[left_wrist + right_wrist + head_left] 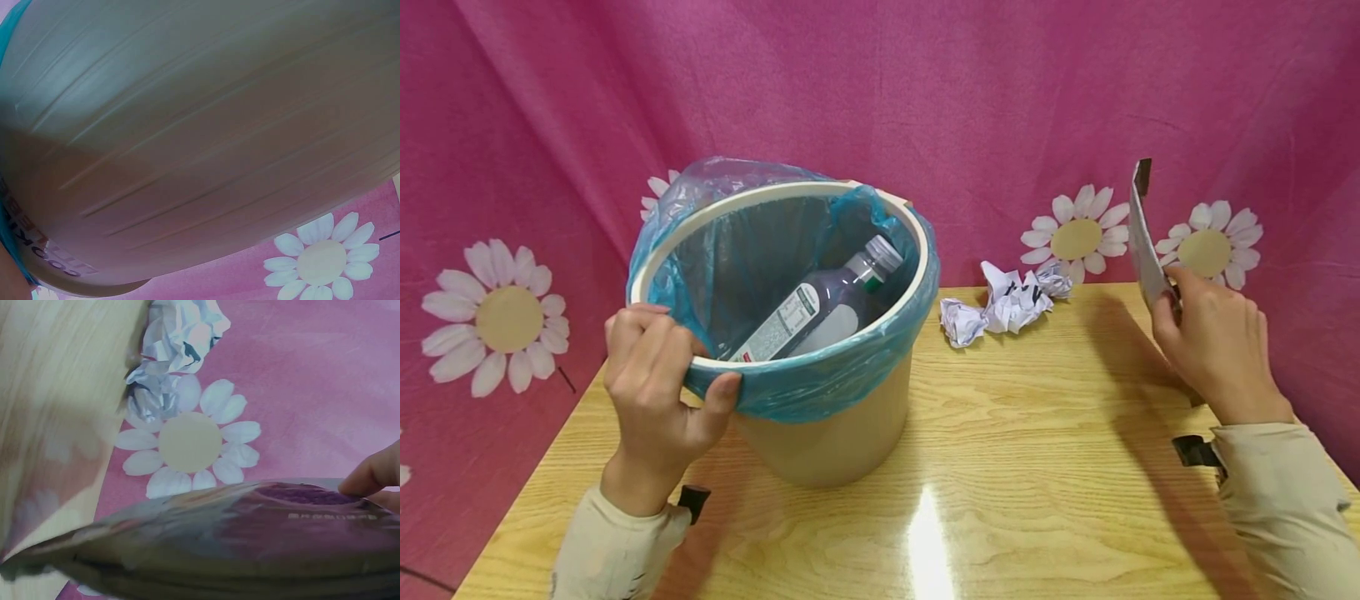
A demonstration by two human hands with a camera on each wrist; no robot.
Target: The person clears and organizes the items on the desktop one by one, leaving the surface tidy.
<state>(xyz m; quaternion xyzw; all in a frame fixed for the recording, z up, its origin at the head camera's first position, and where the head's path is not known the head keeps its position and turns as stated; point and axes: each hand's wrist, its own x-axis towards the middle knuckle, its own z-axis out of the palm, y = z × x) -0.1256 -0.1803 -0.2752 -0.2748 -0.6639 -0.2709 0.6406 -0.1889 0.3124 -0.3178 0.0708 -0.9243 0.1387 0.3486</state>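
Observation:
My left hand [655,387] grips the near-left rim of a beige trash can [827,450], thumb outside. The can tilts toward me, lined with a translucent blue bag [820,392] under a white ring. Inside leans a clear plastic bottle [827,304] with a white cap and label. The left wrist view shows the can's ribbed side [206,137]. At the right, my right hand [1217,342] pinches a thin, flat packet [1142,242], held on edge above the table. In the right wrist view the packet [250,544] looks dark and glossy with a purple patch; its contents are hidden.
Several crumpled white papers [1007,304] lie at the back of the wooden table [1000,467], right of the can. A pink cloth [1000,100] with daisies hangs behind and at the sides.

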